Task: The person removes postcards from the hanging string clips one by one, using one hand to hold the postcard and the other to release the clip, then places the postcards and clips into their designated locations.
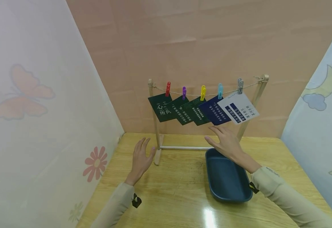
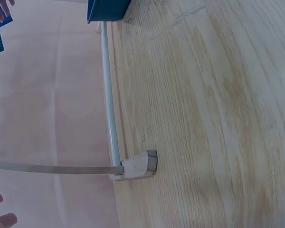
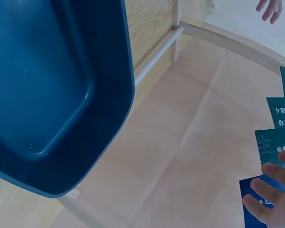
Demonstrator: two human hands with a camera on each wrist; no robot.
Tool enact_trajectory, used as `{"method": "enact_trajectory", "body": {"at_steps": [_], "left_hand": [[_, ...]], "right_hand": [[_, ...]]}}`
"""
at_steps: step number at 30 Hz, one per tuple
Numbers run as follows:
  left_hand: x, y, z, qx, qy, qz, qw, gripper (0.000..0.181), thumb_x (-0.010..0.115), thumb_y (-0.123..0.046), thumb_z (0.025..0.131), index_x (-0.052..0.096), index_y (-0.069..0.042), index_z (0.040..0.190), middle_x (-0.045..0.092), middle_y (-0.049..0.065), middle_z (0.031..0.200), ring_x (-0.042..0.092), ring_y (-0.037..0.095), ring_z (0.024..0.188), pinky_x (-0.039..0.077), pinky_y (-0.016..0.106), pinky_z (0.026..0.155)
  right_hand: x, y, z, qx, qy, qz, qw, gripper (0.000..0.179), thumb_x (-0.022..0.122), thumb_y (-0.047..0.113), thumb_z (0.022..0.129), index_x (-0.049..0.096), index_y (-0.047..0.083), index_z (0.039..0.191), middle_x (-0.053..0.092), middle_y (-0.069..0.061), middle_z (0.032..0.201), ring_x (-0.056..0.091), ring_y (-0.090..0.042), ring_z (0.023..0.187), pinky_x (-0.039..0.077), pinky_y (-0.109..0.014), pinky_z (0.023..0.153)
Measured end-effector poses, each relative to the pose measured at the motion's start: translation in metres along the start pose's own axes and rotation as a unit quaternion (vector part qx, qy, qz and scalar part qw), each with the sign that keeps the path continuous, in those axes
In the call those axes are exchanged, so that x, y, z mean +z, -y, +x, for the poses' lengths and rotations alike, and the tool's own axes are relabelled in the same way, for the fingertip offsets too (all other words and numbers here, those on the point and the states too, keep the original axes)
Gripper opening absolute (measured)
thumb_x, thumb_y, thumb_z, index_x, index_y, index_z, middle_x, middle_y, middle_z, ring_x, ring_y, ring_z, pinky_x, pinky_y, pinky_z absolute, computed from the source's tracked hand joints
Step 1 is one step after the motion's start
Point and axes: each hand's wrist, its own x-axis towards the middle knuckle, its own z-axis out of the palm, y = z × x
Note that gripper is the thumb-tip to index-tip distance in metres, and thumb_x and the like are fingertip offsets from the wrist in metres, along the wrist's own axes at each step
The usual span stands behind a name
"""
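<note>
Several printed cards hang by coloured clothespins from a string on a wooden stand. From left to right they are a green card under a red clothespin, two more green cards under purple and yellow clothespins, a dark blue card under a light blue clothespin, and a white card under a grey clothespin. My right hand, fingers extended and holding nothing, is just below the blue and white cards. My left hand holds nothing, fingers spread, beside the stand's left foot.
A dark blue bin with nothing in it sits on the wooden table, below my right forearm. A white rod joins the stand's feet. Cloth walls rise at the back and both sides.
</note>
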Motion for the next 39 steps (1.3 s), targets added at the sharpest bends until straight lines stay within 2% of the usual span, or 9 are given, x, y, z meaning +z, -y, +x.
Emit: {"method": "enact_trajectory", "body": {"at_steps": [16, 20, 27, 34, 39], "left_hand": [[0.000, -0.005, -0.001, -0.034, 0.001, -0.030, 0.9990, 0.054, 0.053, -0.039, 0.102, 0.046, -0.007, 0.145, 0.039, 0.021, 0.148, 0.033, 0.044, 0.136, 0.032, 0.066, 0.105], [0.000, -0.005, 0.002, -0.046, -0.003, -0.050, 0.9977, 0.052, 0.054, -0.037, 0.101, 0.047, -0.008, 0.144, 0.040, 0.020, 0.147, 0.035, 0.043, 0.135, 0.034, 0.067, 0.103], [0.000, -0.012, 0.006, -0.063, -0.005, -0.088, 0.9941, 0.054, 0.050, -0.043, 0.102, 0.048, -0.008, 0.143, 0.042, 0.018, 0.145, 0.038, 0.040, 0.133, 0.035, 0.063, 0.104], [0.000, -0.022, 0.014, -0.081, 0.002, -0.105, 0.9912, 0.055, 0.047, -0.045, 0.103, 0.046, -0.008, 0.143, 0.042, 0.018, 0.144, 0.039, 0.038, 0.132, 0.035, 0.060, 0.105], [0.003, -0.025, 0.018, -0.080, -0.007, -0.104, 0.9914, 0.054, 0.047, -0.044, 0.104, 0.048, -0.006, 0.142, 0.044, 0.019, 0.143, 0.042, 0.038, 0.131, 0.036, 0.058, 0.105]], "right_hand": [[0.001, 0.018, 0.014, -0.053, -0.027, 0.019, 0.9981, 0.054, 0.069, 0.039, 0.091, 0.063, 0.002, 0.129, 0.063, -0.019, 0.123, 0.060, -0.040, 0.110, 0.047, -0.060, 0.090], [0.001, 0.023, 0.019, -0.047, -0.024, 0.032, 0.9981, 0.053, 0.067, 0.041, 0.092, 0.063, 0.003, 0.129, 0.063, -0.017, 0.122, 0.060, -0.039, 0.111, 0.046, -0.059, 0.092], [-0.002, 0.033, 0.027, -0.034, -0.012, 0.033, 0.9988, 0.049, 0.072, 0.033, 0.090, 0.064, 0.004, 0.128, 0.064, -0.016, 0.117, 0.059, -0.037, 0.104, 0.049, -0.055, 0.086], [-0.004, 0.038, 0.042, -0.057, -0.027, 0.026, 0.9977, 0.046, 0.067, 0.039, 0.093, 0.067, 0.003, 0.122, 0.065, -0.016, 0.113, 0.060, -0.037, 0.100, 0.047, -0.054, 0.081], [-0.004, 0.041, 0.050, -0.071, -0.039, 0.018, 0.9965, 0.040, 0.069, 0.037, 0.092, 0.071, 0.003, 0.114, 0.068, -0.014, 0.106, 0.062, -0.034, 0.093, 0.049, -0.049, 0.074]]}}
